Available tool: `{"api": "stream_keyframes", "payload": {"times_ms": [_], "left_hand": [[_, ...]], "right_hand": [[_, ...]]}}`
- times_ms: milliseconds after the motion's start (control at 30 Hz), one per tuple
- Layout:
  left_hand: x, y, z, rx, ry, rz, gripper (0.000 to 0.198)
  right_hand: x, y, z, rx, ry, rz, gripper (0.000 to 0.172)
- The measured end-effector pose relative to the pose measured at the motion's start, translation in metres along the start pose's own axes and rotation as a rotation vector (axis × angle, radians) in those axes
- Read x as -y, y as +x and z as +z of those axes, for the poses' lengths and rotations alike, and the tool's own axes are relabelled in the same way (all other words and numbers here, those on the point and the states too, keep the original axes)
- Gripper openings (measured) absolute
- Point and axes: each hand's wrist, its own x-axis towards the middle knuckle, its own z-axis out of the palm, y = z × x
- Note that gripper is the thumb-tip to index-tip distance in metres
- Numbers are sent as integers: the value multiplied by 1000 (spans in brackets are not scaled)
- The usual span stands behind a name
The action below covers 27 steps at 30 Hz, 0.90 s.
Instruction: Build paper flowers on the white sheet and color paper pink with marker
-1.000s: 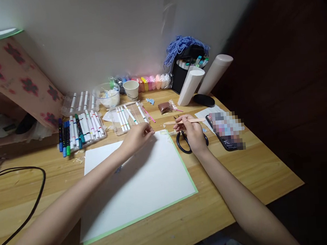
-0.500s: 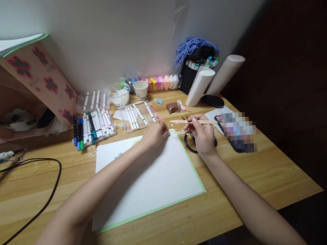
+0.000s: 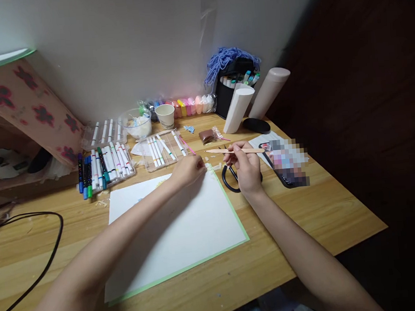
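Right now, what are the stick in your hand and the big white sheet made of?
The stick in the right hand looks like wood: pale tan, matte, thin. The sheet seems to be paper or thin card: flat, matte white, with a green edge.

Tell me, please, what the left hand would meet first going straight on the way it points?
Probably the pale scraps at the far corner of the paper, just ahead of the left hand; beyond them, the right hand holding a wooden stick.
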Motion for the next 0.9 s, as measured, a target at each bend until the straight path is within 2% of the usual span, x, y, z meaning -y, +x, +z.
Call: {"api": "stream_keyframes", "payload": {"times_ms": [133,233,333,433,533,700,900], "left_hand": [[9,-18,-31,24,-27,10,10],[25,-52,-61,36,-121,-29,16],[43,-90,-77,54,-120,-43,20],[54,-119,-77,85,-102,-71,19],[58,-130,-69,79,-80,-99,17],[59,-130,-59,58,-19,-104,11],[55,-127,-60,52,37,-120,11]], "right_hand": [[2,-5,3,43,-22,2,15],[5,-15,11,127,-30,17,15],[5,-30,21,256,-6,49,14],[2,-45,29,416,-44,60,15],[-1,-58,35,552,-138,57,17],[-3,-70,45,679,-247,32,16],[-6,-74,51,741,-322,-25,13]]}}
